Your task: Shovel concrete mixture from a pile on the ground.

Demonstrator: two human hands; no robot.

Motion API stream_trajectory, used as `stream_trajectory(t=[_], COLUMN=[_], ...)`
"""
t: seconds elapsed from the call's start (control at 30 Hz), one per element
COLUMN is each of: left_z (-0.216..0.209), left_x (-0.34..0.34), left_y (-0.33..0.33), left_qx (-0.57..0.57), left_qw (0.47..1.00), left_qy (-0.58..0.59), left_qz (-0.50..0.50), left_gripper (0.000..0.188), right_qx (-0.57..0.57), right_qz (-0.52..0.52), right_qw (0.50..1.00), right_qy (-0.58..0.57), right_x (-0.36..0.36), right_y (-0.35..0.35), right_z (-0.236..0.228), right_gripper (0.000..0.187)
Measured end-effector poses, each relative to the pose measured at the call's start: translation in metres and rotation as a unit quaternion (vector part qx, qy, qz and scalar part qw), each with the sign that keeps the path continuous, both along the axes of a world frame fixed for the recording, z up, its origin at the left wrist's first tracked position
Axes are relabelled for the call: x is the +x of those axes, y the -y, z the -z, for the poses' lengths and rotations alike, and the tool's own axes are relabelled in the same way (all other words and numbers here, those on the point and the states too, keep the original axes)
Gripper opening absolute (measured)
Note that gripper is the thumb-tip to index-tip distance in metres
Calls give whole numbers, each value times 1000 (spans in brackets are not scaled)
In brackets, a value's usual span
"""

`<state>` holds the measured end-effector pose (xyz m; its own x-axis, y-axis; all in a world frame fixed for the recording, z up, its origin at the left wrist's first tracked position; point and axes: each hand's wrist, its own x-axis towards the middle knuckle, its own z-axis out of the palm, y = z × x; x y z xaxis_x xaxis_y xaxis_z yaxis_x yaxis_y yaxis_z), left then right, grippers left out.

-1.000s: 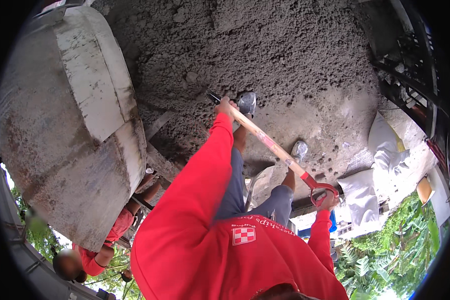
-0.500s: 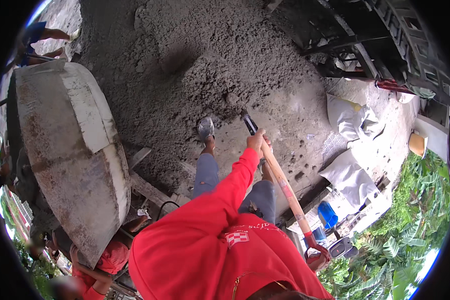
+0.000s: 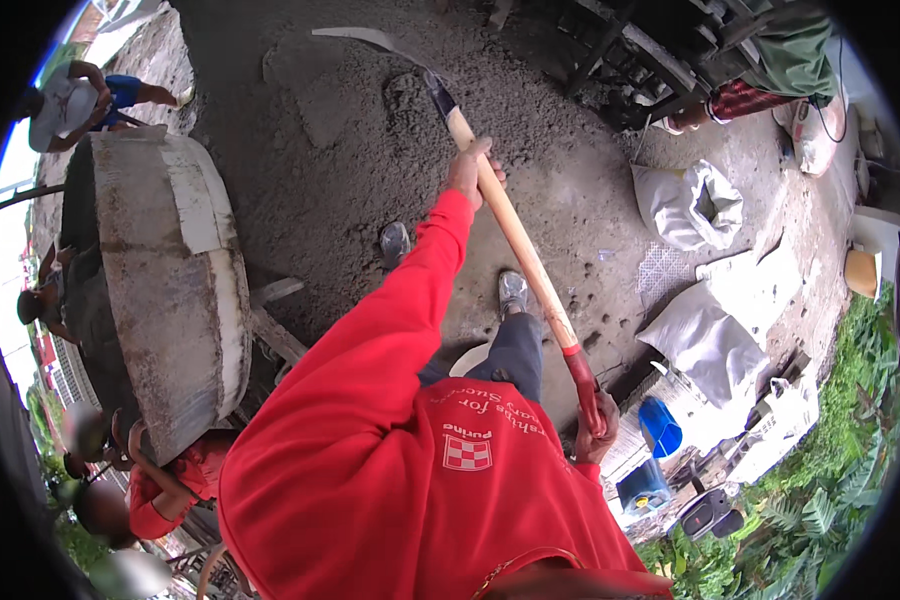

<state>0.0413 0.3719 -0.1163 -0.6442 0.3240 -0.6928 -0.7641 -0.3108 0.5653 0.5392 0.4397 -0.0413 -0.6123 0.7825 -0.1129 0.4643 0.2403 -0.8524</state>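
Observation:
A long shovel (image 3: pixel 515 235) slants across the view, with a wooden shaft and a red grip at its near end. My left hand (image 3: pixel 476 172) is wrapped round the shaft just behind the dark metal socket. At the near right, my right hand (image 3: pixel 597 427) is closed on the red grip. The pale shovel blade (image 3: pixel 355 36) is seen almost edge-on, over the far part of the wet grey concrete mix (image 3: pixel 310 110). Whether the blade carries any mix I cannot tell. My shoes (image 3: pixel 513 290) stand on the floor at the edge of the mix.
A large mixer drum (image 3: pixel 165 290) stands close on the left, people beside it. White sacks (image 3: pixel 692 205) and a blue bucket (image 3: pixel 660 427) lie to the right. Dark metal framework (image 3: pixel 630 60) and a person in a green top (image 3: pixel 792 50) are at the far right.
The shovel has swung forward and to the left, its blade now farther off over the mix. Both hands have kept hold of it, and my left arm reaches farther out.

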Motion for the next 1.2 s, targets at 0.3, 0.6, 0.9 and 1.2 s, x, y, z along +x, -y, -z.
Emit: stream_trajectory(t=[0.3, 0.6, 0.9, 1.2], left_z=[24, 54, -24, 67], left_x=[119, 40, -111, -227], left_y=[75, 230, 298, 366], left_qx=[-62, -75, 53, 95], left_qw=[974, 933, 942, 897], left_qy=[118, 117, 58, -12], left_qz=[-181, -333, -326, -431], left_gripper=[22, 18, 9, 27], right_qx=[-466, -750, -755, -632], right_qz=[88, 37, -85, -208], right_qw=[880, 658, 620, 732], right_qy=[-37, -61, -193, -144], right_x=[6, -282, -489, -595], right_y=[-60, 76, 193, 227], right_z=[-70, -37, -129, -34], right_gripper=[26, 19, 19, 10])
